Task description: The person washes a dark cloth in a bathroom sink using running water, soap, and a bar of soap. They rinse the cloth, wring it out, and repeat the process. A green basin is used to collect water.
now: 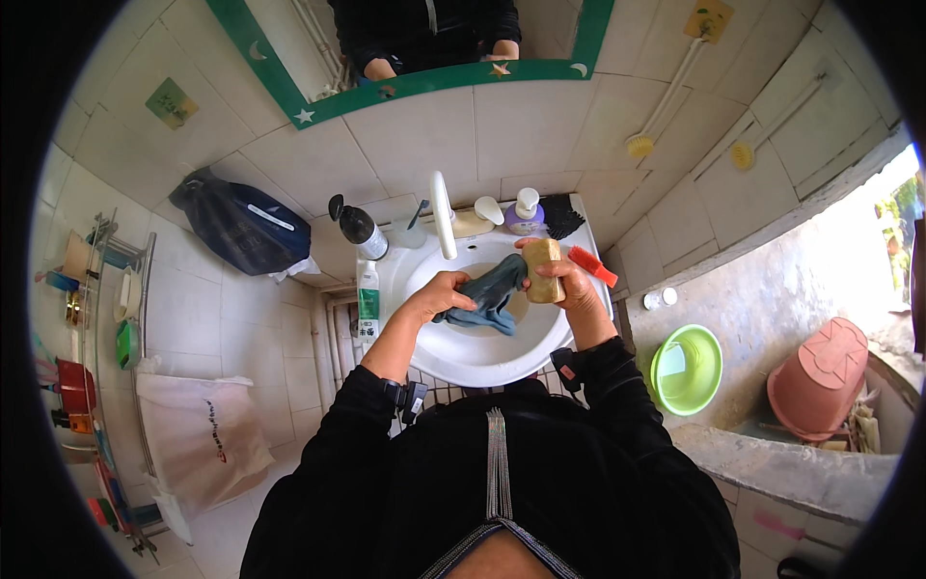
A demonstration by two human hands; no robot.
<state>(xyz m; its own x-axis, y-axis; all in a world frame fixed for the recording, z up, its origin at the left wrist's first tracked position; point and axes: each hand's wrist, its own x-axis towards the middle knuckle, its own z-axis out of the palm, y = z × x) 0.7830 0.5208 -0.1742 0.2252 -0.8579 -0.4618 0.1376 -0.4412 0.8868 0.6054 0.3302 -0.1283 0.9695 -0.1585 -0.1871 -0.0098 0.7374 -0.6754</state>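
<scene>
A wet blue-grey cloth [483,298] hangs bunched over the white washbasin [463,360]. My left hand [439,295] grips its left end between thumb and fingers. In my right hand [566,279] is a large yellowish block of soap [542,271], held upright at the cloth's right end. The right fingertips reach around the block's far side, and whether they also pinch the cloth is hard to tell. Beyond the cloth, the white tap [441,217] arches over the bowl. Just right of my right hand, a red brush [592,265] lies on the basin rim.
On the basin's back ledge stand a dark bottle [359,230], a cup with a toothbrush [409,231], a purple pump bottle [525,214] and a black mesh cloth [563,217]. A white-green tube [368,300] occupies the left rim. A green basin [687,370] sits on the concrete ledge at right.
</scene>
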